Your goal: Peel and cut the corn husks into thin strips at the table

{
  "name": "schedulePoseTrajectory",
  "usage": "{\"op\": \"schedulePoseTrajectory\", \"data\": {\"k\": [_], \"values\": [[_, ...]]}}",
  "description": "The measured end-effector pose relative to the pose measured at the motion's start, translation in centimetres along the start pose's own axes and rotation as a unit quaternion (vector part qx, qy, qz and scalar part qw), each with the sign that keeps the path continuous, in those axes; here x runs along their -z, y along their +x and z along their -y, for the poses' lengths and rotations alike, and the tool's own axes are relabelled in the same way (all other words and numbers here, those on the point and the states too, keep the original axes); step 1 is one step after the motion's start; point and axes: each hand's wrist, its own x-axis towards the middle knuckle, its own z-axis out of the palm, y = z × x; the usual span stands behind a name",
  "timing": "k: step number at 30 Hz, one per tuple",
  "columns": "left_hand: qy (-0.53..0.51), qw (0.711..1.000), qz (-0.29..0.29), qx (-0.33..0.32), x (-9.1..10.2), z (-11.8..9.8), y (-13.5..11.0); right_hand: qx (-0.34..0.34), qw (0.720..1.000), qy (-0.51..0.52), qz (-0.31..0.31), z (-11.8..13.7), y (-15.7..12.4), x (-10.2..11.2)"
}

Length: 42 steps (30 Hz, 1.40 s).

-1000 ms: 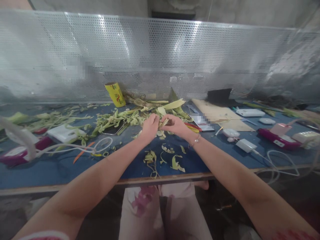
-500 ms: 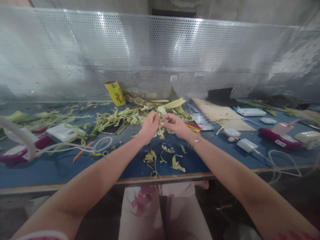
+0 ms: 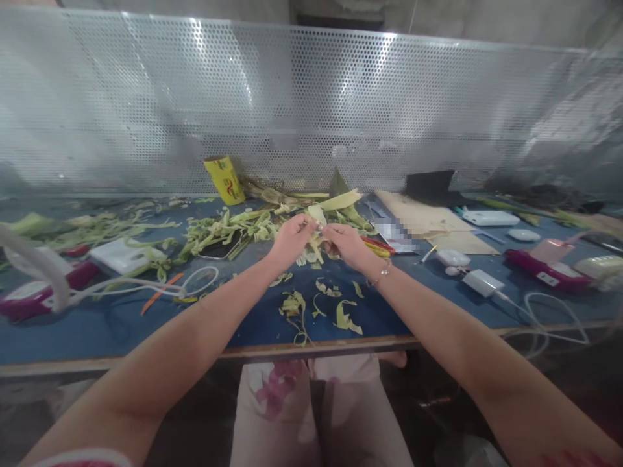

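My left hand (image 3: 291, 239) and my right hand (image 3: 346, 245) meet over the middle of the blue table (image 3: 97, 324). Both pinch the same pale green leaf strip (image 3: 315, 245), whose ends hang down between them. A heap of green leaf strips (image 3: 228, 228) lies just behind my left hand. Cut leaf scraps (image 3: 316, 305) are scattered on the table below my wrists. My right wrist wears a thin bracelet.
A yellow roll (image 3: 225, 180) leans against the perforated metal screen (image 3: 311, 104) at the back. White and magenta devices (image 3: 545, 263) with cables sit at right, a white box (image 3: 119, 256) and cables at left. Cardboard sheets (image 3: 428, 224) lie right of centre. The table's front edge (image 3: 311, 350) runs near my knees.
My hands have shifted slightly nearer each other and turned the leaf strip between them. More of the pale strip now shows below my fingers.
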Motion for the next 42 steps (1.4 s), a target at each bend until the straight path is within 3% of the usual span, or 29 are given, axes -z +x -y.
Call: {"op": "schedulePoseTrajectory", "data": {"k": [7, 11, 15, 18, 21, 25, 34, 38, 42], "values": [[-0.053, 0.998, 0.033, 0.028, -0.1, 0.1, 0.1, -0.017, 0.994, 0.091, -0.06, 0.1, 0.2, -0.5], [-0.025, 0.998, 0.046, 0.033, -0.1, -0.1, -0.1, -0.02, 0.992, 0.095, -0.075, -0.1, 0.3, -0.6], [0.111, 0.993, -0.021, -0.015, -0.4, -0.4, -0.8, -0.057, 0.993, -0.01, -0.1, -0.1, 0.2, -0.7], [0.198, 0.977, -0.067, -0.042, -0.9, -0.6, -1.4, -0.036, 0.978, -0.134, -0.153, 0.1, 0.2, -1.0], [0.217, 0.972, -0.076, -0.041, -1.4, -0.9, -1.7, 0.038, 0.954, -0.226, -0.196, 0.2, 0.1, -1.3], [0.168, 0.979, -0.103, -0.047, -1.8, -0.8, -1.7, 0.089, 0.935, -0.262, -0.221, 0.4, 0.1, -1.4], [-0.002, 0.979, -0.203, 0.018, -2.9, 1.1, -0.7, 0.12, 0.924, -0.24, -0.271, 0.6, 0.2, -1.8], [0.032, 0.978, -0.205, 0.012, -2.6, 0.2, -1.0, 0.091, 0.939, -0.192, -0.271, 0.6, 0.2, -2.0], [0.114, 0.977, -0.173, -0.046, -2.1, -1.1, -1.7, 0.074, 0.955, -0.12, -0.261, 0.5, 0.4, -1.6]]}}
